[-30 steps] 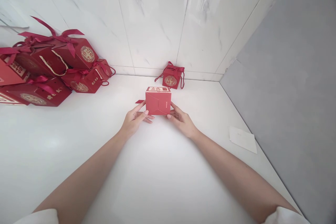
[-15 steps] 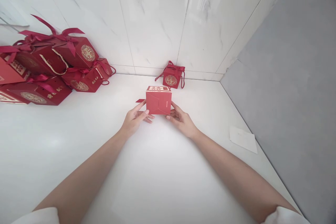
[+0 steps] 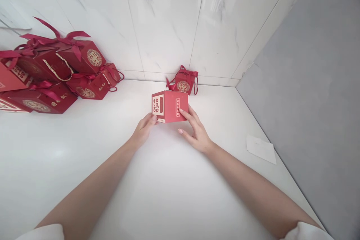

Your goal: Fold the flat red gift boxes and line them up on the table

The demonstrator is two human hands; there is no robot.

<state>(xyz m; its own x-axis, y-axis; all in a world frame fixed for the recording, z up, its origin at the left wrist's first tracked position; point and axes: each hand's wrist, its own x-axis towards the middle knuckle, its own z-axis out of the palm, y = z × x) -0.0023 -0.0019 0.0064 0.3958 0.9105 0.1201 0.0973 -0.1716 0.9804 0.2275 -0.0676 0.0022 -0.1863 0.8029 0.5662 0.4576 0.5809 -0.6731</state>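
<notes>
A small red gift box [image 3: 176,105] is held up off the white table in the middle of the head view. Its left face carries a cream panel with red characters, and its front face a small white-outlined label. My left hand [image 3: 145,129] grips the lower left corner, thumb in front and the other fingers mostly hidden. On the right side, one finger of my right hand [image 3: 197,131] lies on the front face while other fingers pass behind the edge. The right thumb sticks out below, apart from the box. Its ribbon is hard to make out.
Behind the held box, a smaller red gift box [image 3: 183,85] with ribbon and cord stands near the marble-patterned wall [image 3: 165,26]. Several red ribboned boxes [image 3: 53,67] are stacked at the left. A white paper [image 3: 261,149] lies by the right table edge.
The gift box has turned, bringing the panel with red characters from the top to the left side. My right hand's index finger has moved onto the front face, and its thumb has come away.
</notes>
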